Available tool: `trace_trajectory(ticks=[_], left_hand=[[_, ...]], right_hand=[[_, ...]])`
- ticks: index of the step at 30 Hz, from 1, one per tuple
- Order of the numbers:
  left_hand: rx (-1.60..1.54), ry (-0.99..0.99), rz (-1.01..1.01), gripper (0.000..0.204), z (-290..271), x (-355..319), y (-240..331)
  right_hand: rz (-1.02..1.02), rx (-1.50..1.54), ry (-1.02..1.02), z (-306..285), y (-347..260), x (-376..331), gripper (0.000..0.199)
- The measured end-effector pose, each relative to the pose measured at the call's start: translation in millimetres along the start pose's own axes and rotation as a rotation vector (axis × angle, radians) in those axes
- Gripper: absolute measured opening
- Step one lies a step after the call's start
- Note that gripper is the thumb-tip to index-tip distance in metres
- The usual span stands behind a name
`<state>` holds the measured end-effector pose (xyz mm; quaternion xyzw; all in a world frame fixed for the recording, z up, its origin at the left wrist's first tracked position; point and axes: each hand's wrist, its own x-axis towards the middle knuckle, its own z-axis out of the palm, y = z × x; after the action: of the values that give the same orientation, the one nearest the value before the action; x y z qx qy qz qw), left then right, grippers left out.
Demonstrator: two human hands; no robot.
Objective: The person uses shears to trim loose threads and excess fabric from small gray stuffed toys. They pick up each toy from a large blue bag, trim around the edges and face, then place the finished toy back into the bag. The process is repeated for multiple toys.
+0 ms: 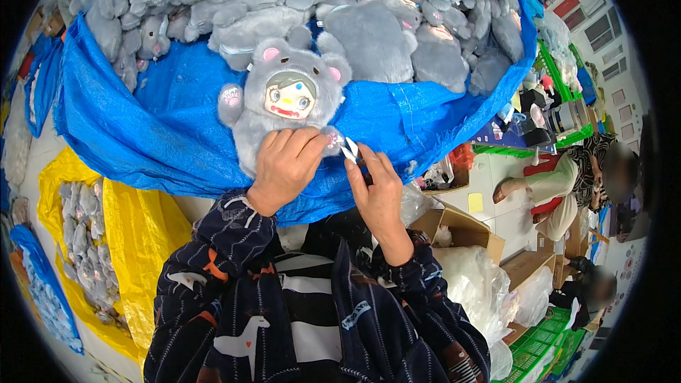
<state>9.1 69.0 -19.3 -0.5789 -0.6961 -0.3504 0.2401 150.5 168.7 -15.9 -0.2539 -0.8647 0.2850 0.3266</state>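
A grey plush toy (298, 89) with round pink-lined ears and a doll face lies face up on the blue woven sheet (191, 163). My left hand (287, 167) is closed on its lower body, beside the paw with the pink pads. Just right of that paw, my right hand (377, 188) pinches what look like small thread snips (350, 150). Their two bright pointed tips stand apart in a V, close to the paw. The rest of the tool is mostly hidden by my fingers.
More grey plush pieces (369, 39) are heaped behind the toy. A yellow sack (142, 241) of small grey pieces stands at left. To the right are cardboard boxes (461, 230), clear plastic bags (472, 284), green crates (528, 351) and a seated person (567, 184).
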Motion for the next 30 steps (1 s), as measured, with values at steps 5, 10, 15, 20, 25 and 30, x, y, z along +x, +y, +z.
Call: trace_trajectory(ticks=[5, 10, 15, 20, 25, 30], left_hand=[[0.019, -0.017, 0.008, 0.025, 0.0, -0.8, 1.0], [0.028, -0.013, 0.027, 0.025, 0.7, -1.7, 0.4], [0.031, -0.008, 0.032, 0.025, 1.9, -3.0, -0.2], [0.036, -0.002, 0.031, 0.025, 2.8, -3.5, -0.1], [0.02, -0.009, 0.034, 0.023, 0.7, -3.3, -1.8], [0.014, 0.0, 0.019, 0.022, 2.7, -4.2, -1.7]], right_hand=[[0.0, 0.039, 0.041, 6.6, -0.4, 3.4, 0.028], [0.012, -0.035, 0.027, 7.9, -3.3, 6.0, 0.028], [0.026, -0.066, -0.015, 2.1, -5.8, 6.5, 0.029], [-0.013, 0.074, 0.057, 17.5, -1.4, 10.1, 0.028], [0.49, 1.073, 0.109, 17.0, -1.6, 9.2, 0.026], [0.3, 0.782, 0.049, 3.9, 0.9, 18.1, 0.031]])
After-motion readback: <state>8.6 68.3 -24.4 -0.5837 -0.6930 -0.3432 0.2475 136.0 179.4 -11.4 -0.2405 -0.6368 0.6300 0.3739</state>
